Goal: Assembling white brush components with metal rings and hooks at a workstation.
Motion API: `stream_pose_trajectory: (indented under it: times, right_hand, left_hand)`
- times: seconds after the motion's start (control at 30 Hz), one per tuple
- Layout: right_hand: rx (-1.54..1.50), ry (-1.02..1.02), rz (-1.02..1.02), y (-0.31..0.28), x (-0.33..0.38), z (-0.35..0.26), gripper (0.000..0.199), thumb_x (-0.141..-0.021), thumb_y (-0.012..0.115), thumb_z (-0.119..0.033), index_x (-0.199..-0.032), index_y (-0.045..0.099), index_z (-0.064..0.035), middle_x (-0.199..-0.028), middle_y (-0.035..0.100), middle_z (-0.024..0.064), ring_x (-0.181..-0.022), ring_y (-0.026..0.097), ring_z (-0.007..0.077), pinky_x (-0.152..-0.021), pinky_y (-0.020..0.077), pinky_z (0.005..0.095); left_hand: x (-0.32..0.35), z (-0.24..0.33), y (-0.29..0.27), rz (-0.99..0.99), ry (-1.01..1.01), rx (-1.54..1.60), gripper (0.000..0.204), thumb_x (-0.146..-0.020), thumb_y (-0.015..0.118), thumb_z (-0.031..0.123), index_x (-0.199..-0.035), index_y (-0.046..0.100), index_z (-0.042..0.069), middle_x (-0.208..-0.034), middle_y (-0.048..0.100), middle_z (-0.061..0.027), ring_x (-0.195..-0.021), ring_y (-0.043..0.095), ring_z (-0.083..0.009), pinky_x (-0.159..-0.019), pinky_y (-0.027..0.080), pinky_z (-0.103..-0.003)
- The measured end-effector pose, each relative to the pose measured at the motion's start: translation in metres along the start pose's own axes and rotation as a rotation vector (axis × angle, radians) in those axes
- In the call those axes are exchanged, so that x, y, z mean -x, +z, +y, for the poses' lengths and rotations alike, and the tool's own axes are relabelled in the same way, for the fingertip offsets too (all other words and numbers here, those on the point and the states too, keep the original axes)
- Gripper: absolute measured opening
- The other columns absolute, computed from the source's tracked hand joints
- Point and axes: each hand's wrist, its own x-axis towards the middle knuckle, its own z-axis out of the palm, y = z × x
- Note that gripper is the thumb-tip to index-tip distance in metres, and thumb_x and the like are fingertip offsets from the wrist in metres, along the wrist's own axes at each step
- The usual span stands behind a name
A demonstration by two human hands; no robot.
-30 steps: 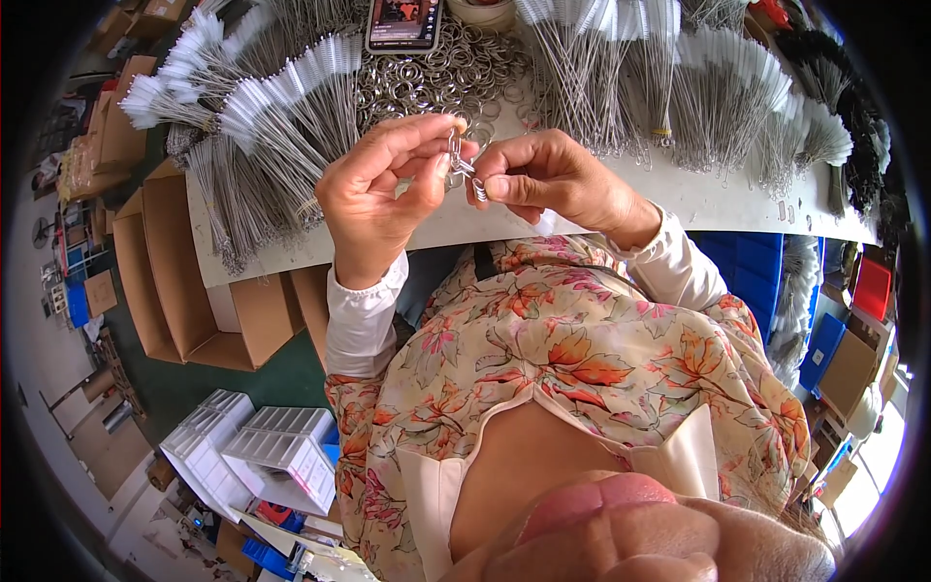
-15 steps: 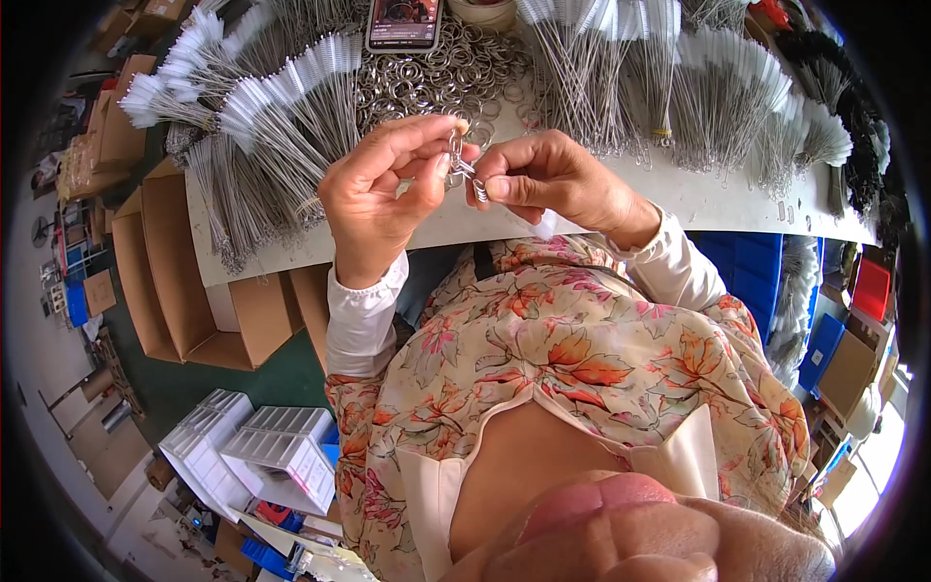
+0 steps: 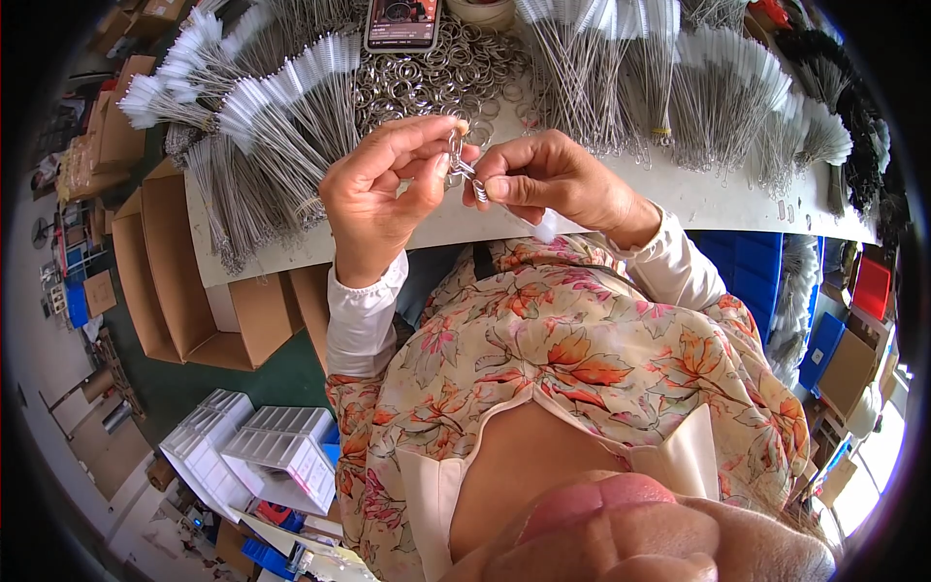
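Above the table's near edge, my left hand [image 3: 380, 194] pinches a metal ring [image 3: 456, 145] between thumb and fingertips. My right hand [image 3: 567, 182] is closed on the looped wire ends [image 3: 480, 190] of brushes, and these loops meet the ring between my hands. A white bristle tip [image 3: 546, 226] shows below the right hand; most of the wire stems are hidden by it. Beyond my fingers lies a heap of loose metal rings [image 3: 436, 82]. Whether a loop is threaded on the ring is too small to tell.
Bundles of white-bristled wire brushes [image 3: 291, 92] lie left of the rings, and more bundles [image 3: 718, 92] lie right. A phone [image 3: 403, 24] stands at the back. Cardboard boxes [image 3: 184, 281] and white plastic crates [image 3: 276, 451] are at lower left, a blue bin [image 3: 739, 272] at right.
Both hands stay nearly in place with the same grip. The white bristle tip below my right hand has shifted very slightly.
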Motion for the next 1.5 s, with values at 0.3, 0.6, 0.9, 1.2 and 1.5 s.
stream_pose_trajectory:
  times: [0.3,0.6,0.9,1.2,1.5]
  right_hand:
    - [0.041,0.03,0.044,0.001,0.001,0.0,0.023,-0.09,0.058,-0.024,-0.086,0.066,-0.0029,-0.066,0.057,-0.0025,-0.051,0.043,0.004,-0.048,0.0344,0.0197]
    - [0.015,0.029,0.093,-0.002,0.004,-0.006,0.021,-0.09,0.059,-0.023,-0.088,0.066,-0.0028,-0.064,0.054,-0.0035,-0.051,0.042,0.0035,-0.048,0.0343,0.0191]
    - [0.013,-0.153,0.265,0.01,-0.007,-0.025,0.021,-0.088,0.061,-0.023,-0.091,0.066,-0.0027,-0.071,0.059,-0.0024,-0.058,0.045,0.0027,-0.052,0.038,0.0181]
    - [0.129,-0.18,0.319,0.01,-0.016,-0.028,0.016,-0.084,0.067,-0.017,-0.09,0.067,-0.0018,-0.074,0.063,-0.0004,-0.064,0.053,0.0039,-0.056,0.0441,0.0192]
    - [0.387,-0.192,0.322,0.004,-0.02,-0.018,0.014,-0.08,0.069,-0.012,-0.089,0.068,-0.0022,-0.072,0.064,0.0025,-0.06,0.054,0.0052,-0.055,0.0451,0.0208]
  left_hand:
    - [-0.001,-0.002,-0.001,0.01,0.012,0.063,0.024,-0.079,0.054,-0.012,-0.102,0.06,-0.007,-0.099,0.063,-0.0143,-0.086,0.066,-0.022,-0.074,0.056,-0.028]
    - [0.002,-0.004,-0.001,0.0,0.035,0.053,0.024,-0.079,0.056,-0.011,-0.102,0.061,-0.007,-0.1,0.063,-0.0146,-0.085,0.066,-0.0202,-0.074,0.055,-0.026]
    - [0.0,-0.002,0.002,0.047,0.093,0.006,0.028,-0.077,0.058,-0.012,-0.105,0.06,-0.008,-0.103,0.062,-0.0153,-0.089,0.064,-0.018,-0.077,0.054,-0.026]
    - [-0.002,-0.005,0.0,0.084,0.14,-0.06,0.028,-0.076,0.058,-0.013,-0.104,0.061,-0.007,-0.102,0.062,-0.015,-0.086,0.064,-0.0161,-0.078,0.054,-0.025]
    - [-0.004,-0.001,-0.006,0.059,0.061,-0.127,0.029,-0.078,0.058,-0.01,-0.106,0.061,-0.005,-0.101,0.064,-0.0129,-0.084,0.063,-0.012,-0.073,0.053,-0.022]
